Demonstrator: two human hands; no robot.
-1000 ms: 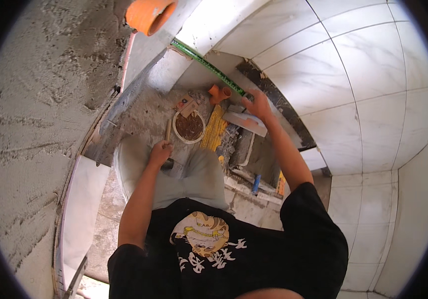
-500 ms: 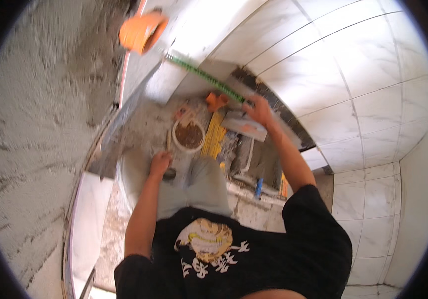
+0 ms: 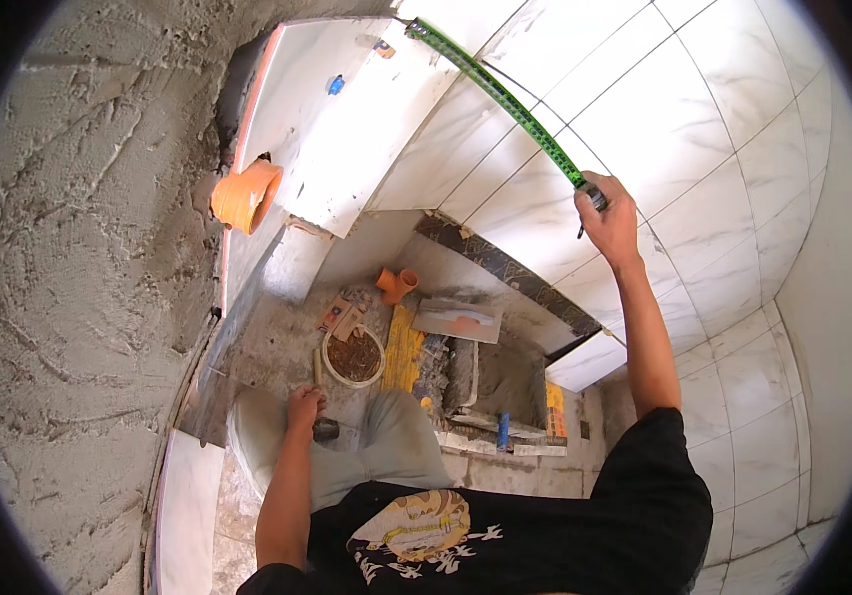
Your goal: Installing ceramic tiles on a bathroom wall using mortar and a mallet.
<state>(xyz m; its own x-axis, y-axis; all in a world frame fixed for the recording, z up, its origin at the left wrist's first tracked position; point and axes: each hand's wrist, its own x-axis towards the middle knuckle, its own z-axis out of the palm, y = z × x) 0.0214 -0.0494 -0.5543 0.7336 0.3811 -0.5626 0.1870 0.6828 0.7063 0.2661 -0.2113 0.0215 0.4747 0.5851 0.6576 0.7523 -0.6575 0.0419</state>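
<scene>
Measuring seems under way: the right hand point(image 3: 612, 220) clamps its fingers on the tape measure point(image 3: 595, 198), green blade point(image 3: 519, 112) extended before the tiled wall point(image 3: 688, 164); the left hand point(image 3: 305, 405) closes its fingers around a mallet point(image 3: 326, 429). The grey wall point(image 3: 89, 297) seems yet untiled.

Indoor building site, raw cement wall point(image 3: 79, 268), marbled tiles point(image 3: 693, 169)

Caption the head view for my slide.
Before white marbled wall tiles, the right hand holds an extended green tape measure; the left hand grips a tan-handled, black-headed mallet.
</scene>
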